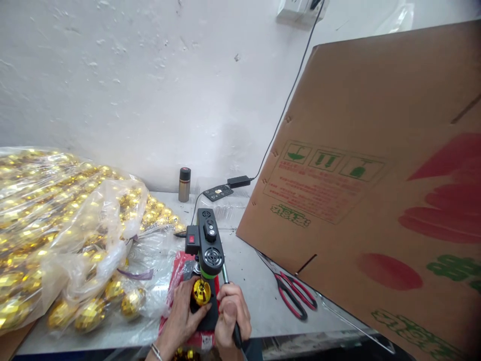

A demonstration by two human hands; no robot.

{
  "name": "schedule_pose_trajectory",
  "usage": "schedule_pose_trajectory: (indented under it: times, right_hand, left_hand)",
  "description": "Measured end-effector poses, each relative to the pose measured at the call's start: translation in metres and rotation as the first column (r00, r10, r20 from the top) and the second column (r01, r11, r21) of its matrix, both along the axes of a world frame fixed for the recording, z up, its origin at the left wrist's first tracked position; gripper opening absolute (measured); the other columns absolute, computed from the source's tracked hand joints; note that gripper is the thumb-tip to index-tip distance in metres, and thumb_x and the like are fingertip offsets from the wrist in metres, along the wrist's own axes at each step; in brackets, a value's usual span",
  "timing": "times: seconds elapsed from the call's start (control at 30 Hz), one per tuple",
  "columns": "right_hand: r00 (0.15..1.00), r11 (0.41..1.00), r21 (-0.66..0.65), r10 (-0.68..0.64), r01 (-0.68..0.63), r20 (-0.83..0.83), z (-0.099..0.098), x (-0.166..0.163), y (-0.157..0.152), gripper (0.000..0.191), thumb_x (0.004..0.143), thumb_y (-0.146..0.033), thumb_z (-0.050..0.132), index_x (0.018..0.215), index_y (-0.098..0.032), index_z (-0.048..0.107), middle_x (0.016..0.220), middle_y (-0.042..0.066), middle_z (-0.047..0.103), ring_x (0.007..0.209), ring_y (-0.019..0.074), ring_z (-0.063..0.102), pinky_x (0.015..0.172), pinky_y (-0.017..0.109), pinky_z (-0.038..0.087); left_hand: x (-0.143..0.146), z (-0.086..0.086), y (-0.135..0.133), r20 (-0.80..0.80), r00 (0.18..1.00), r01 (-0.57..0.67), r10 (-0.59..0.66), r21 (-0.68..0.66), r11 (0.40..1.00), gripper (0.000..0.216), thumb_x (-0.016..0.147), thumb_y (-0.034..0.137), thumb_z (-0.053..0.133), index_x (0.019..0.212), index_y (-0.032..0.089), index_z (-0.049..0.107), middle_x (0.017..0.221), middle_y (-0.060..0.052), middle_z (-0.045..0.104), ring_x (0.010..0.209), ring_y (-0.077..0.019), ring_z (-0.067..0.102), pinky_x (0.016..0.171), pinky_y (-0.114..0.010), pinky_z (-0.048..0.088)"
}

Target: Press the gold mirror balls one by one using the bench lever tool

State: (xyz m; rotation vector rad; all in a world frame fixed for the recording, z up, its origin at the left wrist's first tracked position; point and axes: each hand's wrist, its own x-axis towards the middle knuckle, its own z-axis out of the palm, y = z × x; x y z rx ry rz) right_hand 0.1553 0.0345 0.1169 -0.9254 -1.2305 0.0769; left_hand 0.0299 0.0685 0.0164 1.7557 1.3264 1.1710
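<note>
A small black bench drill press [210,245] with a red switch stands near the table's front edge. Beneath its head sits a shiny gold faceted ball [202,292]. My left hand [185,311] is closed around the ball's near and left sides, fingers and thumb steadying it. To the right of the machine, my right hand [232,313] is wrapped around its lever [225,272], a metal rod with a black grip at the lower end. The machine head hides where the tool meets the ball.
Clear plastic bags [75,215] full of gold balls fill the left side. Red-and-black scissors [296,293] lie to the right, beside a large tilted cardboard box [338,200]. A small bottle [184,184] and a power adapter [239,181] with its cable stand by the wall.
</note>
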Motion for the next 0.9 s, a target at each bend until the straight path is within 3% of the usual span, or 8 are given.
schedule_pose_trajectory:
  times: [0.3, 0.37, 0.47, 0.6, 0.73, 0.8, 0.87, 0.9]
  right_hand:
    - [1.000, 0.999, 0.028, -0.016, 0.016, -0.003, 0.001, -0.002, 0.001, 0.044, 0.110, -0.035, 0.040, 0.070, -0.026, 0.055, 0.068, 0.000, 0.058, 0.060, 0.0181, 0.056, 0.062, 0.033, 0.046]
    - [1.000, 0.999, 0.039, -0.022, 0.023, -0.014, 0.014, -0.001, 0.000, 0.045, 0.110, -0.034, 0.041, 0.068, -0.025, 0.052, 0.066, -0.001, 0.055, 0.056, 0.0156, 0.053, 0.056, 0.029, 0.043]
    - [1.000, 0.999, -0.049, -0.001, 0.000, -0.027, 0.049, 0.001, -0.003, 0.039, 0.110, -0.032, 0.046, 0.074, -0.023, 0.057, 0.066, -0.003, 0.052, 0.054, 0.0122, 0.047, 0.051, 0.026, 0.038]
    - [1.000, 0.981, -0.192, 0.031, -0.031, -0.001, 0.092, 0.005, -0.006, 0.043, 0.109, -0.039, 0.048, 0.071, -0.022, 0.055, 0.061, -0.005, 0.046, 0.050, 0.0103, 0.038, 0.046, 0.024, 0.033]
    - [0.999, 0.984, -0.176, 0.026, -0.030, -0.022, 0.094, 0.002, -0.007, 0.045, 0.109, -0.040, 0.047, 0.070, -0.022, 0.055, 0.062, -0.004, 0.047, 0.050, 0.0104, 0.040, 0.047, 0.024, 0.034]
    - [0.999, 0.988, -0.155, 0.017, -0.024, -0.050, 0.085, -0.001, -0.007, 0.043, 0.109, -0.041, 0.048, 0.072, -0.021, 0.057, 0.063, -0.004, 0.048, 0.051, 0.0106, 0.041, 0.049, 0.024, 0.036]
    - [0.998, 0.990, -0.143, 0.005, -0.015, -0.070, 0.076, -0.003, -0.008, 0.042, 0.109, -0.041, 0.048, 0.074, -0.021, 0.059, 0.063, -0.004, 0.048, 0.051, 0.0106, 0.042, 0.050, 0.024, 0.036]
    - [0.997, 0.990, -0.140, 0.000, -0.011, -0.075, 0.073, -0.004, -0.008, 0.042, 0.109, -0.041, 0.049, 0.074, -0.021, 0.059, 0.063, -0.004, 0.048, 0.052, 0.0108, 0.042, 0.051, 0.025, 0.037]
  left_hand:
    - [0.003, 0.010, 0.001, -0.008, 1.000, 0.030, -0.030, -0.019, 0.999, 0.059, 0.082, 0.046, 0.074, 0.133, 0.017, 0.067, 0.130, -0.022, 0.073, 0.122, -0.0424, 0.068, 0.107, -0.065, 0.051]
    - [0.004, 0.012, 0.003, -0.006, 1.000, 0.027, -0.027, -0.013, 1.000, 0.059, 0.081, 0.044, 0.075, 0.133, 0.018, 0.067, 0.129, -0.021, 0.074, 0.122, -0.0423, 0.068, 0.108, -0.066, 0.051]
    - [0.005, 0.011, 0.001, 0.002, 1.000, 0.004, -0.004, -0.014, 1.000, 0.061, 0.078, 0.039, 0.077, 0.134, 0.017, 0.066, 0.127, -0.021, 0.074, 0.121, -0.0427, 0.069, 0.108, -0.066, 0.052]
    - [-0.005, -0.007, -0.022, -0.024, 1.000, 0.002, -0.001, 0.048, 0.999, 0.061, 0.083, 0.033, 0.074, 0.140, 0.017, 0.063, 0.137, -0.024, 0.070, 0.129, -0.0435, 0.067, 0.111, -0.066, 0.052]
    - [-0.037, -0.019, -0.054, -0.202, 0.978, 0.085, -0.052, 0.156, 0.984, 0.083, 0.071, 0.051, 0.090, 0.144, 0.022, 0.064, 0.142, -0.023, 0.069, 0.131, -0.0467, 0.066, 0.108, -0.063, 0.057]
    - [-0.059, -0.007, -0.057, -0.310, 0.951, 0.060, 0.013, 0.225, 0.973, 0.078, 0.076, 0.057, 0.086, 0.144, 0.025, 0.065, 0.145, -0.020, 0.069, 0.133, -0.0441, 0.065, 0.109, -0.060, 0.057]
    - [-0.083, 0.015, -0.046, -0.395, 0.906, -0.030, 0.156, 0.307, 0.951, 0.045, 0.098, 0.047, 0.061, 0.139, 0.029, 0.069, 0.147, -0.014, 0.069, 0.138, -0.0367, 0.063, 0.116, -0.058, 0.051]
    - [-0.095, 0.028, -0.037, -0.428, 0.878, -0.062, 0.216, 0.345, 0.936, 0.040, 0.103, 0.041, 0.051, 0.134, 0.027, 0.072, 0.143, -0.014, 0.072, 0.136, -0.0349, 0.064, 0.117, -0.058, 0.049]
